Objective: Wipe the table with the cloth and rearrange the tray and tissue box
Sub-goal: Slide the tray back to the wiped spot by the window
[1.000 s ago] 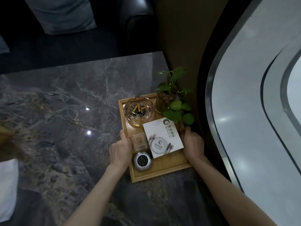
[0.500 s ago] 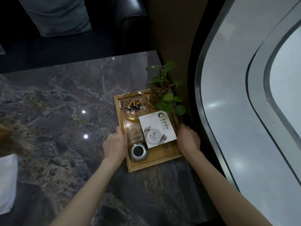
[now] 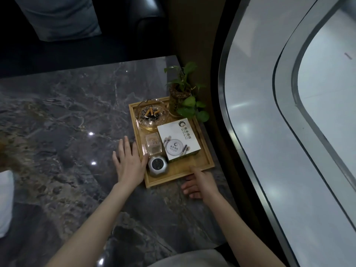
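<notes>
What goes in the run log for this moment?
left hand: open, at tray side | right hand: open, near edge | tray: on table

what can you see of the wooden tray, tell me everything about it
The wooden tray is a light, bamboo-looking rectangle with a low raised rim, lying flat at the table's right edge, slightly skewed. It holds a glass ashtray with butts, a potted plant, a white box, a clear container and a round metal object. The left hand lies open against its left rim; the right hand touches its near edge.

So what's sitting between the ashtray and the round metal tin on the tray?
A small clear glass container, standing left of the tissue box, in the head view.
</notes>
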### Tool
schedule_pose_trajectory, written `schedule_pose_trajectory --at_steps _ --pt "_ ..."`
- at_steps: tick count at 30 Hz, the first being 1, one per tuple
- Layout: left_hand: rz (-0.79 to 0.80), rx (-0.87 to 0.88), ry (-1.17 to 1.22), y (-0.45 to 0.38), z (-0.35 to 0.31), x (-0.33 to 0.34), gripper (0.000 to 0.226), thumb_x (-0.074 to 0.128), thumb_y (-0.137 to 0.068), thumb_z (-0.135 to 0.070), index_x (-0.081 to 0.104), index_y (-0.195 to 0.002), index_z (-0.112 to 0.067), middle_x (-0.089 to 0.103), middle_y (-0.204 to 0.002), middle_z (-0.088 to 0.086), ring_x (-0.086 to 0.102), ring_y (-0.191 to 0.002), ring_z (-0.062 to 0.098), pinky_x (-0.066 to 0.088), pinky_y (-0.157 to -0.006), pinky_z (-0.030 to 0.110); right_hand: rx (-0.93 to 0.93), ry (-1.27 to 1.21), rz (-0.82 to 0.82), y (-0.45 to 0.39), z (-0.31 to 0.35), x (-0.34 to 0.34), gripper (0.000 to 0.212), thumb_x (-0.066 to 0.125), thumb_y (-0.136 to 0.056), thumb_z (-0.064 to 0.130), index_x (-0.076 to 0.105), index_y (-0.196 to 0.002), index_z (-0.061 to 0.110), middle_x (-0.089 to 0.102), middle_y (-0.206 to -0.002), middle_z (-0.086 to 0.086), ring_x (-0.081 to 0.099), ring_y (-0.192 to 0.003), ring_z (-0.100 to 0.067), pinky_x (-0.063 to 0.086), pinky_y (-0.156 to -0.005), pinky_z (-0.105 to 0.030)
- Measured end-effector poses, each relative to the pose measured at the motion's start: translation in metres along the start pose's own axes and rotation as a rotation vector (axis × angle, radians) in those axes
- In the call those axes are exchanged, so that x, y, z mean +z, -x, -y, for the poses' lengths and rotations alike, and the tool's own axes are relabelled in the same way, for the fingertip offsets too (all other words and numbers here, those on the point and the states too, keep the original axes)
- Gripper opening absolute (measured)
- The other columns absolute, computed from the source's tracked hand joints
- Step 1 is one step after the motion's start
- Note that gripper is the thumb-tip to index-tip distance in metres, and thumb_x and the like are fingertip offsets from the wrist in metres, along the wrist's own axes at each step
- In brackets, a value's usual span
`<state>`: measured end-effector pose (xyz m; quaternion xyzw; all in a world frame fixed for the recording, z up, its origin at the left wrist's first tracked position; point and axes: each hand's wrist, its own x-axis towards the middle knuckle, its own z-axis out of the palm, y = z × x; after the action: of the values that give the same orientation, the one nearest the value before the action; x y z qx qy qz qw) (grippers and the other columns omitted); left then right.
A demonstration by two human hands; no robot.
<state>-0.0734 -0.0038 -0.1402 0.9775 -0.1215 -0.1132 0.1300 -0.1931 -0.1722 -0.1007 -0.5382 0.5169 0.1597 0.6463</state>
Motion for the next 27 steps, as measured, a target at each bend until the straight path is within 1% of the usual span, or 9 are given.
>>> schedule_pose_trajectory --at_steps 3,7,9,14,19,21,24,27 --pt "0.03 -0.019 0.098 -0.004 -0.002 0.0 0.059 0.04 -0.092 -0.038 0.025 -0.139 -0.007 0.002 -0.156 0.011 -0.007 -0.142 0.025 0.001 -0.113 0.05 -0.015 -0.097 -0.043 -0.004 0.001 0.01 0.042 0.049 -0.093 0.028 0.057 -0.067 -0.004 0.063 -0.038 -0.008 0.056 -0.029 -0.016 0.041 -0.03 -0.015" --pt "0.044 0.014 0.143 -0.008 0.001 -0.001 0.059 0.044 -0.091 -0.035 0.025 -0.14 -0.008 0.006 -0.156 0.008 -0.008 -0.142 0.024 -0.001 -0.113 0.05 0.004 -0.256 -0.068 -0.007 0.002 0.015 0.033 0.046 -0.093 0.015 0.054 -0.069 -0.005 0.062 -0.038 -0.012 0.061 -0.034 -0.021 0.048 -0.031 -0.021" --pt "0.046 0.049 0.147 -0.01 0.003 -0.002 0.059 0.044 -0.091 -0.036 0.025 -0.14 -0.01 0.007 -0.156 0.006 -0.009 -0.142 0.023 -0.002 -0.113 0.05 0.007 -0.29 -0.076 -0.009 0.002 0.016 0.031 0.045 -0.093 0.014 0.054 -0.071 -0.006 0.063 -0.039 -0.014 0.064 -0.037 -0.023 0.05 -0.033 -0.022" --pt "0.055 0.085 0.175 -0.016 0.002 0.0 0.059 0.042 -0.092 -0.038 0.021 -0.142 -0.016 0.0 -0.157 0.002 -0.011 -0.141 0.02 -0.004 -0.113 0.049 0.006 -0.312 -0.097 -0.014 0.003 0.016 0.032 0.045 -0.093 0.013 0.055 -0.07 -0.006 0.063 -0.04 -0.015 0.065 -0.04 -0.024 0.052 -0.035 -0.023" --pt "0.044 0.074 0.163 -0.019 -0.008 0.002 0.056 0.042 -0.092 -0.036 0.026 -0.14 -0.012 0.005 -0.156 0.007 -0.008 -0.142 0.022 -0.002 -0.113 0.05 0.009 -0.33 -0.09 -0.019 0.007 0.007 0.031 0.043 -0.092 0.011 0.055 -0.071 -0.009 0.063 -0.043 -0.017 0.065 -0.04 -0.025 0.053 -0.036 -0.024" --pt "0.051 0.075 0.161 -0.02 -0.014 0.003 0.057 0.042 -0.092 -0.036 0.024 -0.141 -0.012 0.006 -0.156 0.007 -0.007 -0.142 0.023 -0.002 -0.113 0.05 0.01 -0.333 -0.09 -0.022 0.008 0.003 0.031 0.042 -0.092 0.01 0.055 -0.074 -0.011 0.063 -0.043 -0.018 0.065 -0.04 -0.025 0.052 -0.035 -0.024" --pt "0.055 0.086 0.156 -0.021 -0.023 0.002 0.058 0.042 -0.092 -0.035 0.021 -0.142 -0.014 0.007 -0.156 0.004 -0.006 -0.142 0.023 -0.002 -0.113 0.049 0.005 -0.334 -0.091 -0.025 0.011 -0.003 0.027 0.041 -0.092 0.01 0.054 -0.085 -0.013 0.063 -0.043 -0.018 0.066 -0.041 -0.026 0.051 -0.034 -0.023" --pt "0.049 0.092 0.149 -0.022 -0.03 0.001 0.056 0.041 -0.092 -0.034 0.021 -0.142 -0.015 0.009 -0.156 0.003 -0.005 -0.142 0.023 -0.001 -0.114 0.048 -0.003 -0.336 -0.102 -0.028 0.013 -0.009 0.025 0.043 -0.091 0.011 0.054 -0.085 -0.011 0.065 -0.048 -0.02 0.067 -0.043 -0.027 0.051 -0.035 -0.024"
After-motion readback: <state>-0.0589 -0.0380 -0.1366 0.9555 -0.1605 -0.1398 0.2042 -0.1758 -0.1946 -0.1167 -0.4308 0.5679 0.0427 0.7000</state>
